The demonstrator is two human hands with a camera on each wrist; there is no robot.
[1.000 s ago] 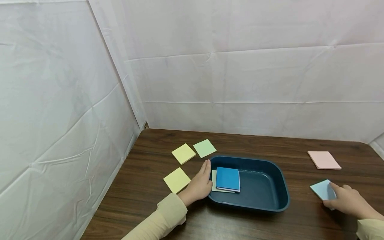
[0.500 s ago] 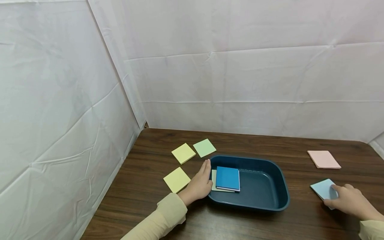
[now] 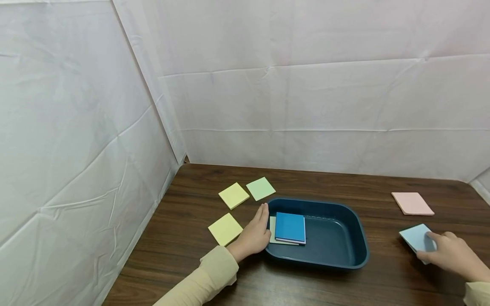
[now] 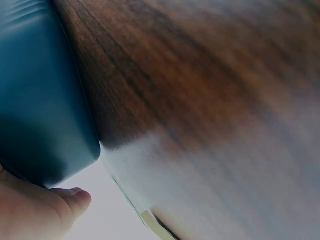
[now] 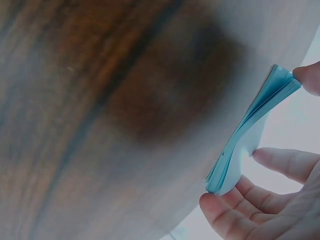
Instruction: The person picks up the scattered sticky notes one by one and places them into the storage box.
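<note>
Far left of the left grip: three pads flat on the bench (image 3: 183, 255), a yellow pad (image 3: 225, 229) just left of that hand, a second yellow pad (image 3: 234, 195) beyond it, a green pad (image 3: 260, 188) next to that one, near the tray's far-left corner. Left hand (image 3: 254, 233) lies against the outer left wall of the tray (image 3: 356, 238), fingers straight along the rim, grip wide and holding nothing; the left wrist view shows the same: tray wall (image 4: 40, 100) beside a fingertip, bench grain past it. Just right of that grip, inside the tray at its left end: a dark blue pad (image 3: 290, 227) stacked on a pale pad (image 3: 272, 231), of which only the left edge and a front strip show. The rest of the tray floor runs off to the right. Well right of the tray: a pink pad (image 3: 412, 203) flat on the bench, beyond the right grip and apart from it. Right hand (image 3: 448, 256) pinches the light blue pad (image 3: 417, 236); in the right wrist view the pad (image 5: 250, 140) is held by thumb on one edge and fingers (image 5: 235, 212) under the other, its sheets fanning slightly and the whole pad tilted off the bench. Can't tell whether its low corner touches the wood.
</note>
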